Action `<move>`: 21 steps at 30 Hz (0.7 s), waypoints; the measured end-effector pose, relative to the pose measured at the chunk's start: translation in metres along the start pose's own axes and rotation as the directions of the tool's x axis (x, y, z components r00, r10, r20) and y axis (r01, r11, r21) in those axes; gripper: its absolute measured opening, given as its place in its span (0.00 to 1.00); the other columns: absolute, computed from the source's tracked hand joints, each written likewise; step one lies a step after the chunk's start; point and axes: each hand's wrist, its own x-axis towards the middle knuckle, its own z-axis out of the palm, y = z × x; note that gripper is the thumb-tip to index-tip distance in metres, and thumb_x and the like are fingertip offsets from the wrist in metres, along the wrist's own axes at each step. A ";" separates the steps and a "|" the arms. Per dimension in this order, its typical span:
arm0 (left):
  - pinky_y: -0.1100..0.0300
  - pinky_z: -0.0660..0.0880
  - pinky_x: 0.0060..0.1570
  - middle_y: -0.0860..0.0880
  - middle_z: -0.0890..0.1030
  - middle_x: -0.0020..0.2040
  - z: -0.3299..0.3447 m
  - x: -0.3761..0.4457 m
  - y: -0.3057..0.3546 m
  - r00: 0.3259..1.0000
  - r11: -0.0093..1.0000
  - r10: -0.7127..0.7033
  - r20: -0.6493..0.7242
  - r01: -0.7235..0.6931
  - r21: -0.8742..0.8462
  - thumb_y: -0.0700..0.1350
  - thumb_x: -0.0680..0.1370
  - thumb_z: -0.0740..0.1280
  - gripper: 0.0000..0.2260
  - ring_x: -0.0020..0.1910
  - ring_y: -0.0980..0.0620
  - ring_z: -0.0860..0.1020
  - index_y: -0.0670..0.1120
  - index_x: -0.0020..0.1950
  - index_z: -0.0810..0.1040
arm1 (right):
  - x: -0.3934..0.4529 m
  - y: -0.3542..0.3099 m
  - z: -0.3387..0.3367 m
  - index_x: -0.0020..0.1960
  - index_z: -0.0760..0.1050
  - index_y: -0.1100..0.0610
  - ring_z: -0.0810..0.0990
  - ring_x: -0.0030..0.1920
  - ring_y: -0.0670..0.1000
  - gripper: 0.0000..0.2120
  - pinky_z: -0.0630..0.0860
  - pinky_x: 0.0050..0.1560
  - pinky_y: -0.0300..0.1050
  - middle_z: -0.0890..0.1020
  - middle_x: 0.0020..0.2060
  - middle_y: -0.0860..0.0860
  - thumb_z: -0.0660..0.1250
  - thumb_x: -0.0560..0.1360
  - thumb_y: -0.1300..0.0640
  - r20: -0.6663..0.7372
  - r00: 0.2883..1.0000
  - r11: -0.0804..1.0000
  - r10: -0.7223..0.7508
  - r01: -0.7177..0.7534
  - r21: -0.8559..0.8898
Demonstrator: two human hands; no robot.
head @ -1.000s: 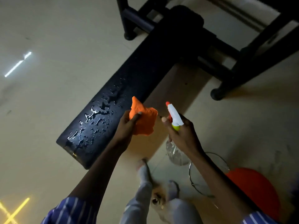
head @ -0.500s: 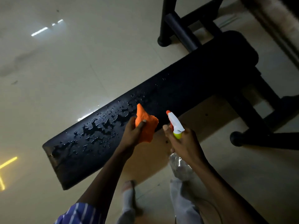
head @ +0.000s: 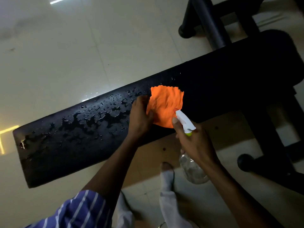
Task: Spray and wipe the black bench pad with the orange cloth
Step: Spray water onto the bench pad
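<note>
Crumpled orange cloth (head: 166,106) spread on wet, droplet-covered black bench pad (head: 79,139), clear spray bottle (head: 191,170) beside.

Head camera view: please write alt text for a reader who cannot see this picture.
A person's left hand holds an orange cloth on a black bench pad that is wet with droplets to the left of the cloth. The right hand grips a clear spray bottle beside the cloth, over a pale tiled floor.
</note>
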 end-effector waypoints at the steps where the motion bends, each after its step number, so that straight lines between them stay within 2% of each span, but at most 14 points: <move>1: 0.48 0.76 0.65 0.45 0.77 0.67 -0.004 -0.002 -0.004 0.999 0.997 0.043 -0.006 -0.042 0.066 0.42 0.80 0.69 0.18 0.65 0.46 0.77 0.44 0.70 0.74 | 0.000 -0.001 0.004 0.42 0.79 0.58 0.81 0.25 0.52 0.31 0.81 0.33 0.54 0.81 0.30 0.58 0.63 0.78 0.29 0.030 1.000 1.000 0.005 -0.006 0.013; 3: 0.47 0.74 0.67 0.43 0.75 0.68 -0.013 -0.009 -0.013 0.996 0.982 0.088 -0.003 -0.086 0.170 0.42 0.80 0.69 0.20 0.67 0.44 0.75 0.44 0.72 0.73 | -0.001 -0.004 0.014 0.44 0.80 0.56 0.81 0.24 0.51 0.30 0.80 0.32 0.51 0.83 0.33 0.57 0.62 0.77 0.28 0.089 0.996 0.999 0.011 -0.015 0.037; 5: 0.48 0.71 0.69 0.42 0.74 0.69 -0.027 -0.020 -0.028 0.996 0.966 0.088 -0.024 -0.080 0.246 0.42 0.79 0.70 0.23 0.68 0.42 0.72 0.44 0.74 0.72 | -0.002 -0.008 0.025 0.43 0.80 0.56 0.81 0.22 0.50 0.26 0.78 0.29 0.46 0.84 0.30 0.54 0.65 0.79 0.32 0.142 0.990 0.999 0.011 -0.017 0.041; 7: 0.47 0.70 0.71 0.43 0.73 0.71 -0.044 -0.035 -0.045 0.996 0.947 0.066 -0.055 -0.045 0.317 0.44 0.78 0.72 0.27 0.71 0.41 0.70 0.44 0.76 0.70 | -0.004 -0.013 0.037 0.46 0.82 0.55 0.78 0.19 0.48 0.22 0.75 0.26 0.39 0.83 0.26 0.44 0.67 0.80 0.36 0.211 0.977 0.996 -0.001 -0.017 0.084; 9: 0.46 0.69 0.73 0.43 0.71 0.73 -0.061 -0.052 -0.063 0.995 0.920 0.069 -0.076 -0.034 0.391 0.47 0.77 0.74 0.30 0.72 0.41 0.68 0.45 0.77 0.68 | -0.005 -0.020 0.050 0.52 0.83 0.54 0.76 0.18 0.47 0.19 0.74 0.26 0.38 0.85 0.30 0.39 0.69 0.80 0.38 0.262 0.965 0.990 -0.030 -0.007 0.142; 12: 0.44 0.67 0.76 0.43 0.67 0.78 -0.083 -0.078 -0.089 0.994 0.886 0.094 -0.063 -0.055 0.460 0.52 0.77 0.75 0.35 0.77 0.40 0.65 0.46 0.79 0.66 | -0.014 -0.032 0.072 0.60 0.83 0.50 0.75 0.19 0.46 0.21 0.75 0.25 0.42 0.88 0.40 0.44 0.70 0.77 0.36 0.282 0.957 0.980 -0.061 0.005 0.197; 16: 0.41 0.60 0.81 0.43 0.59 0.83 -0.101 -0.094 -0.122 0.998 0.838 0.066 -0.001 -0.055 0.543 0.59 0.78 0.72 0.39 0.83 0.40 0.55 0.48 0.83 0.59 | -0.032 -0.040 0.102 0.69 0.78 0.38 0.75 0.21 0.44 0.29 0.73 0.26 0.40 0.87 0.42 0.48 0.69 0.71 0.29 0.202 0.976 0.967 -0.076 0.023 0.254; 18: 0.41 0.53 0.84 0.44 0.53 0.86 -0.107 -0.097 -0.136 0.998 0.804 0.051 0.033 -0.061 0.591 0.62 0.79 0.69 0.40 0.85 0.40 0.49 0.49 0.85 0.55 | -0.042 -0.042 0.115 0.69 0.77 0.36 0.78 0.29 0.46 0.30 0.77 0.32 0.44 0.87 0.44 0.47 0.68 0.70 0.28 0.141 0.986 0.966 -0.088 0.050 0.252; 20: 0.42 0.50 0.84 0.45 0.50 0.86 -0.111 -0.100 -0.148 0.997 0.790 0.039 0.066 -0.072 0.608 0.64 0.80 0.66 0.41 0.85 0.40 0.46 0.50 0.86 0.52 | -0.052 -0.044 0.129 0.69 0.78 0.40 0.82 0.44 0.48 0.27 0.82 0.48 0.50 0.86 0.55 0.44 0.69 0.73 0.31 0.052 0.994 0.965 -0.094 0.078 0.249; 21: 0.41 0.50 0.84 0.44 0.49 0.86 -0.112 -0.100 -0.153 0.996 0.790 0.036 0.083 -0.080 0.608 0.64 0.80 0.66 0.41 0.85 0.40 0.46 0.50 0.86 0.51 | -0.056 -0.045 0.134 0.70 0.79 0.42 0.83 0.52 0.47 0.24 0.81 0.57 0.48 0.85 0.59 0.42 0.69 0.76 0.36 0.016 0.993 0.963 -0.113 0.106 0.248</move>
